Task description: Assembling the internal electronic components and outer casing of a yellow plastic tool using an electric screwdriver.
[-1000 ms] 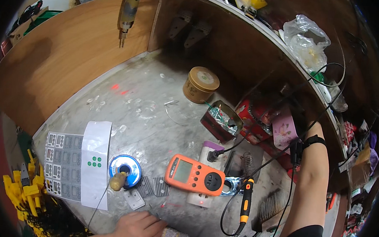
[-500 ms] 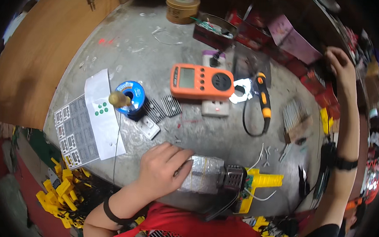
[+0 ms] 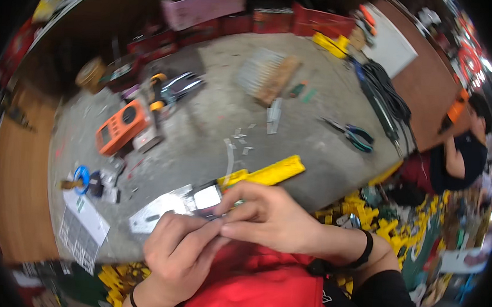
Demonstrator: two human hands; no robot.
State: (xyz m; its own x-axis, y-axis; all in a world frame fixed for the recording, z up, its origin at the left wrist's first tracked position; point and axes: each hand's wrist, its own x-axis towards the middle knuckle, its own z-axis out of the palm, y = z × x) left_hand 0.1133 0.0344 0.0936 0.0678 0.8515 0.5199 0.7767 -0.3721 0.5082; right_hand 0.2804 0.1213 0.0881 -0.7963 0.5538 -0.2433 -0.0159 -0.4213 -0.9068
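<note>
My left hand (image 3: 181, 251) and my right hand (image 3: 273, 220) meet low in the middle, fingertips pinched together. What lies between them is small, blurred and mostly hidden. Just beyond the fingers rests the assembly: a silver wrapped block (image 3: 161, 209), a part with a bright pale face (image 3: 206, 197) and a yellow plastic housing (image 3: 273, 171) reaching to the right. My right fingers partly cover its middle. A white wire (image 3: 230, 155) rises from the assembly toward several small clear tube pieces (image 3: 240, 135).
An orange meter (image 3: 122, 128), a blue solder spool (image 3: 81, 178) and a printed sheet (image 3: 87, 220) are at the left. Pliers (image 3: 351, 134) and a cabled tool (image 3: 385, 114) lie at the right. Red boxes (image 3: 268, 21) line the back. Another person (image 3: 463, 155) is at far right.
The view has swung to the right. My right hand has come back from the far right side to the middle. My left hand has left the silver block and now meets the right.
</note>
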